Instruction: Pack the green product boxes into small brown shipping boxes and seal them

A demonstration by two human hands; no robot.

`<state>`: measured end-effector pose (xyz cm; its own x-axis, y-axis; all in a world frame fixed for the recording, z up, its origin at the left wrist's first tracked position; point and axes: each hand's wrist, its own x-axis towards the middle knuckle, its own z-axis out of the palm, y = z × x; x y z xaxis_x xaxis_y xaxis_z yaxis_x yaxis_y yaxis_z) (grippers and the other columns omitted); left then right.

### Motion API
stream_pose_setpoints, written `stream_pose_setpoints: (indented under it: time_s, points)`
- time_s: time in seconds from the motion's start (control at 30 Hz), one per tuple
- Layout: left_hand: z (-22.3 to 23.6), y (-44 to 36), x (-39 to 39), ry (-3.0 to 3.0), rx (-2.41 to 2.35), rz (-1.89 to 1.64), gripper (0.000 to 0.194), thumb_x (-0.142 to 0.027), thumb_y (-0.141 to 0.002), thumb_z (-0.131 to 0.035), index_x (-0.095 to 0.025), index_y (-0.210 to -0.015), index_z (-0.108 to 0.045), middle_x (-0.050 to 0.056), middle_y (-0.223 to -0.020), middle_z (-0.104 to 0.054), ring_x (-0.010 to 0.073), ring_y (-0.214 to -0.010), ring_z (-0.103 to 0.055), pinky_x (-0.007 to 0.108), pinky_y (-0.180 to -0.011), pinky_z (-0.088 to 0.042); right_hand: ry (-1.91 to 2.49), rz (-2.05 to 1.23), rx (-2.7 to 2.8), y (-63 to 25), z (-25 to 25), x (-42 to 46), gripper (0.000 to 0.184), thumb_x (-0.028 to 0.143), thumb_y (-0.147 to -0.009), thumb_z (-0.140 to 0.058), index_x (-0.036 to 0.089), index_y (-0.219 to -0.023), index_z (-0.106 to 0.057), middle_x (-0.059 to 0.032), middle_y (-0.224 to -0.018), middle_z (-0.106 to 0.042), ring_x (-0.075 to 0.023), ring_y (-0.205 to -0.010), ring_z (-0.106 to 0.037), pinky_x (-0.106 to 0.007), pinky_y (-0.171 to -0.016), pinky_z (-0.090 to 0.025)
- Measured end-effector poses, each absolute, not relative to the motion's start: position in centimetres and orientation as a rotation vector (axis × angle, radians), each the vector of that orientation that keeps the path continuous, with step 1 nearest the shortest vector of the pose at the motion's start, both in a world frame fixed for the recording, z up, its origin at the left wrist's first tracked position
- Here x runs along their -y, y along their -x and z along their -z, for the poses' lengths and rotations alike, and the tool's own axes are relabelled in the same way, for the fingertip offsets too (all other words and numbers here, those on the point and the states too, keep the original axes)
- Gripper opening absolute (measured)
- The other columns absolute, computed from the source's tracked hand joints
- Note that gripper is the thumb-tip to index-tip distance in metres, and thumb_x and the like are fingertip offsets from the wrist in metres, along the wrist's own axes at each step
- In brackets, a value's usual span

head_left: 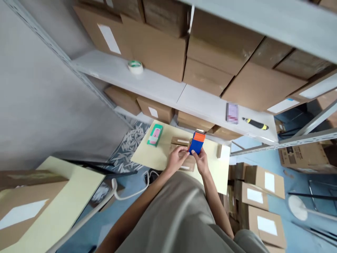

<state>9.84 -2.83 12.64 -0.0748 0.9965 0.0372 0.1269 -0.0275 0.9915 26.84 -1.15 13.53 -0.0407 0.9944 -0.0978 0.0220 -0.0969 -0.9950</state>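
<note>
One small blue-and-orange rectangular box [197, 143], held above pale-yellow bench [143, 151] | right hand [201, 162]: fingers grasping its lower right side, thumb on front | left hand [175, 161]: fingers at lower left edge, grip unclear | brown cardboard boxes [177, 140] beneath | green-and-pink rectangular packet [155, 135] at bench's left

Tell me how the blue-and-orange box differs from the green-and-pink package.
Colour: the blue-and-orange box is mostly blue with an orange end, while the green-and-pink package has a green border around a pink middle.
Place: the box is held in the right hand, with the left hand at its side; the package lies on the yellow table, untouched.
Shared: both are oblong and brightly coloured.
</note>
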Motion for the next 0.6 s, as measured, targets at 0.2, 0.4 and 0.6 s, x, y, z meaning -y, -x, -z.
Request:
stream_pose_setpoints:
  time_s: [0.2,0.4,0.6]
  points:
    - [-12.0,-9.9,4.0,-1.320,-1.307,-1.182,0.032,-0.054,-0.098,-0.074,-0.023,-0.107,-0.076,0.011,-0.113,-0.079,0.0274,-0.106,-0.074,0.042,-0.102,-0.058,1.249,-1.413,1.114,-26.2,-13.0,3.0,0.053,0.060,-0.091,-0.081,0.024,-0.128,-0.067,-0.0092,-0.119,-0.080,-0.0307,-0.113,-0.073,-0.049,-0.110,-0.058]
    - [-12.7,-9.4,4.2,-1.396,-1.282,-1.140,0.032,-0.054,-0.098,-0.074,-0.023,-0.108,-0.077,0.011,-0.112,-0.076,0.0278,-0.110,-0.071,0.041,-0.103,-0.056,1.257,-1.459,1.115,-26.2,-13.3,3.0,0.052,0.066,-0.095,-0.077,0.023,-0.124,-0.070,-0.0088,-0.118,-0.081,-0.0308,-0.115,-0.074,-0.049,-0.110,-0.059]
    - [-13.7,-7.9,2.4,-1.035,-1.284,-1.217,0.051,-0.062,-0.094,-0.077,-0.020,-0.123,-0.076,0.011,-0.122,-0.078,0.0269,-0.114,-0.072,0.038,-0.102,-0.055,1.238,-1.621,1.251,-27.2,-12.8,4.3,0.058,0.066,-0.091,-0.081,0.023,-0.127,-0.067,-0.0085,-0.117,-0.079,-0.0281,-0.106,-0.074,-0.046,-0.101,-0.062]
